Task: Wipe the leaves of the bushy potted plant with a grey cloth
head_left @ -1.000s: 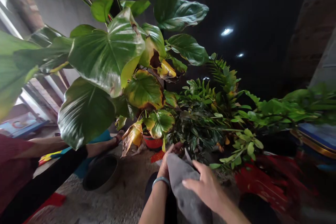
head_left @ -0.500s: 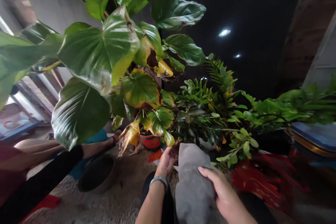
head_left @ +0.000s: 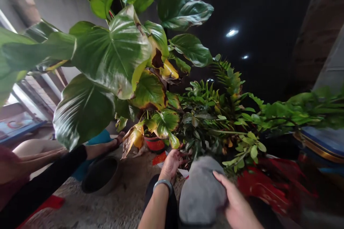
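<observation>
While right hand (head_left: pixel 238 205) holds it, grey cloth (head_left: pixel 200 193) lengthwise toward plants (head_left: pixel 209 121)

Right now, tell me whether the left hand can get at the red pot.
Probably yes. The left hand sits just right of the red pot, with nothing solid between them; only drooping yellowed leaves hang over the pot. The right hand holds a grey cloth.

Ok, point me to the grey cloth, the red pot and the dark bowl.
grey cloth (head_left: pixel 200 186), head view, middle of its upper face.
red pot (head_left: pixel 154 144), head view, front wall just under the rim.
dark bowl (head_left: pixel 100 176), head view, its bare inside.
</observation>
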### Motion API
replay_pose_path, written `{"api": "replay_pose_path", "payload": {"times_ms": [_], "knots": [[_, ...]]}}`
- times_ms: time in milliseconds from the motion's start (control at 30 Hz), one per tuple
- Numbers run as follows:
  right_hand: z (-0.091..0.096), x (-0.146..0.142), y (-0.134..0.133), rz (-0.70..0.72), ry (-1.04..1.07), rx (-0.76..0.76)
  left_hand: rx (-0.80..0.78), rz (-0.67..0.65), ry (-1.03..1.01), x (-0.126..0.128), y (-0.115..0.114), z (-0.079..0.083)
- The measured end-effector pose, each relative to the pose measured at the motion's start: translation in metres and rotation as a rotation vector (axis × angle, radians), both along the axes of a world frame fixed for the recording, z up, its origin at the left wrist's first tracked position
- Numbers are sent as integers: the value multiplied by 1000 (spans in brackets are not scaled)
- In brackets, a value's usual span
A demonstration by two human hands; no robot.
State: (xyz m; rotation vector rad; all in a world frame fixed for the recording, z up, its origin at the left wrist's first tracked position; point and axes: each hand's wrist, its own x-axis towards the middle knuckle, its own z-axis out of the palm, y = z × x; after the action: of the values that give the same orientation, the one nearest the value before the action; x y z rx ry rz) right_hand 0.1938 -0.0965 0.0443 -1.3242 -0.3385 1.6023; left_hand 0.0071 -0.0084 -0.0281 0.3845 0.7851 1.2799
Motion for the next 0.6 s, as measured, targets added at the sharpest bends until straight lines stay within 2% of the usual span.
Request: {"api": "replay_pose_path", "payload": {"times_ms": [33, 100, 167, 233, 267, 333, 400, 467, 533, 600], "knots": [[5, -2, -9, 23, 22, 1, -4, 1, -7, 0, 0, -1], [29, -6, -6, -23, 54, 105, -15, 14, -17, 2, 1, -2], [58, -11, 19, -156, 64, 322, -17, 29, -13, 5, 1, -2], [76, -19, 47, -220, 52, 533, -14, 36, -5, 7, 2, -1], [77, -25, 57, -194, 22, 579, -16, 38, -5, 8, 2, 0], [66, -36, 61, -44, -118, 539, -28, 29, -11, 8, 1, 3], [47, -42, 46, 145, -344, 446, -43, 14, -19, 6, -1, 6], [34, -41, 22, 301, -574, 425, -37, 8, -35, 5, -2, 8], [40, -34, 6, 418, -719, 503, -24, 31, -58, 3, -3, 9], [61, -28, 7, 439, -766, 627, -20, 44, -86, 2, -1, 8]]}}
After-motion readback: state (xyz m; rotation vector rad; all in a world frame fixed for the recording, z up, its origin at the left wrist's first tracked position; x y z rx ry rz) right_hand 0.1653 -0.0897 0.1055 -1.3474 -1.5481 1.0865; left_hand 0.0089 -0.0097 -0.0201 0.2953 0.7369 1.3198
